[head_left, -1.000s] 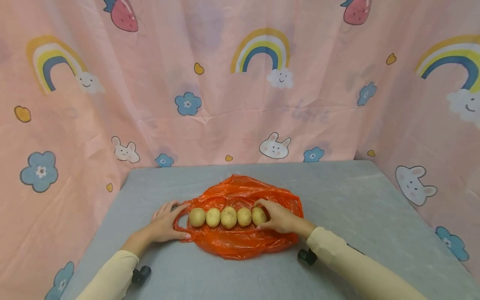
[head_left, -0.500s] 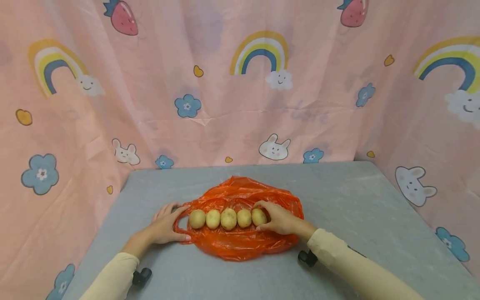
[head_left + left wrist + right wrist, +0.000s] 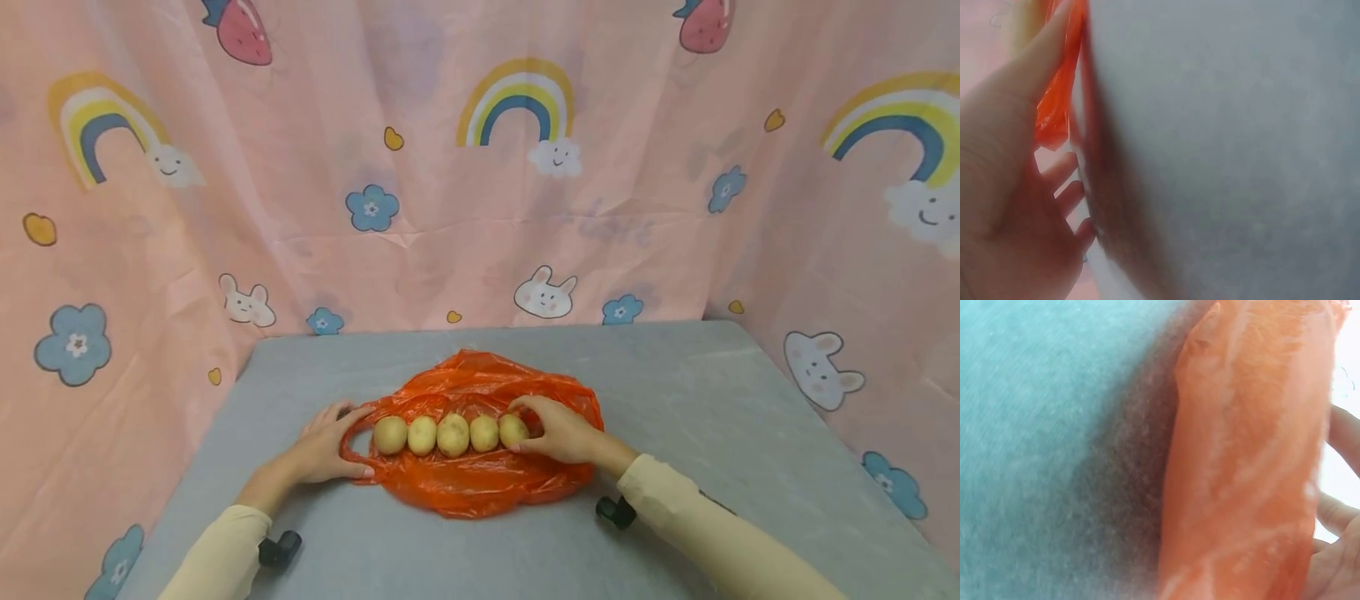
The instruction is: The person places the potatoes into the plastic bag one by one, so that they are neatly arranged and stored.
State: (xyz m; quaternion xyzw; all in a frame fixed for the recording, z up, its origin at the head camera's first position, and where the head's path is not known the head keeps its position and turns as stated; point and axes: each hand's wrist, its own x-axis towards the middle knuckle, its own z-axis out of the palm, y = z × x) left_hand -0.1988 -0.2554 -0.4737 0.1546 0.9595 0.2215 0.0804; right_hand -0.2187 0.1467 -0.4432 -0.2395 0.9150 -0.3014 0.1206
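Observation:
Several yellow-brown potatoes (image 3: 453, 436) lie side by side in a row on a spread orange plastic bag (image 3: 480, 485). At the bag's left end, my left hand (image 3: 322, 450) reaches around the handle loop with fingers spread and thumb apart. Its thumb overlaps the orange plastic (image 3: 1057, 103) in the left wrist view, while the other fingers stay relaxed. My right hand (image 3: 562, 429) curves its fingers and thumb around the rightmost potato (image 3: 513, 432). In the right wrist view, the bag (image 3: 1247, 462) hides most of the right hand (image 3: 1341, 550) and the potato.
Beneath the bag is a grey tabletop (image 3: 675, 400). A pink patterned curtain (image 3: 450, 267) stands along the back and both sides. Dark wrist devices sit below each wrist, a left one (image 3: 280, 549) and a right one (image 3: 617, 512).
My right hand has drawn back slightly to the right from the end potato, so orange plastic shows between it and the palm. The left hand, potatoes and bag look nearly unchanged.

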